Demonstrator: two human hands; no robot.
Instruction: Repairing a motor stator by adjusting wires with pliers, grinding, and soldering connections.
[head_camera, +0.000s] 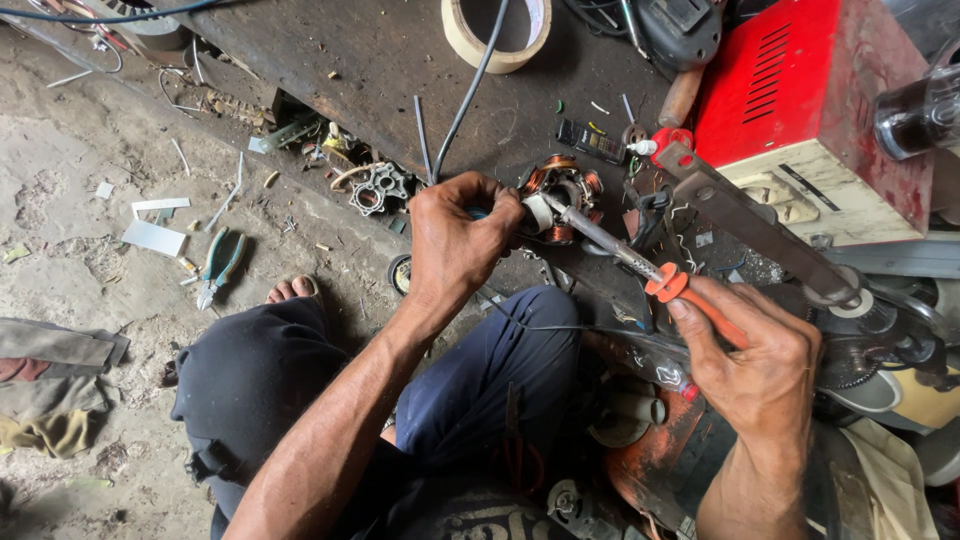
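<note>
Now, take the copper-wound stator (560, 200) as your landmark and read from its left. Well to its left, on the dusty floor, lie green-handled pliers (218, 266) — apart from both hands. Just left of the stator, touching it, your left hand (455, 240) is clenched around something at the winding's edge; the fingertips curl toward the coil, and what they pinch is hidden behind them, though a grey cable (470, 85) runs down from above into that grip.

The stator itself sits on the dark bench (350, 50), directly beside those curled fingers. Judge it as dense and stiff in its iron core but delicate on top — the thin copper turns and their tape would scrape or snap easily. So hold it by the core's outer rim, not by the windings.

To the stator's right, the soldering iron (640, 262) slants down toward your right hand (755, 360); its metal tip meets the winding near your left fingertips. Your right hand is wrapped firmly around the orange handle, thumb along its top. The iron likely feels light and rigid, and its shaft should be left untouched. Farther right of the stator stands a red machine (800, 100).
</note>
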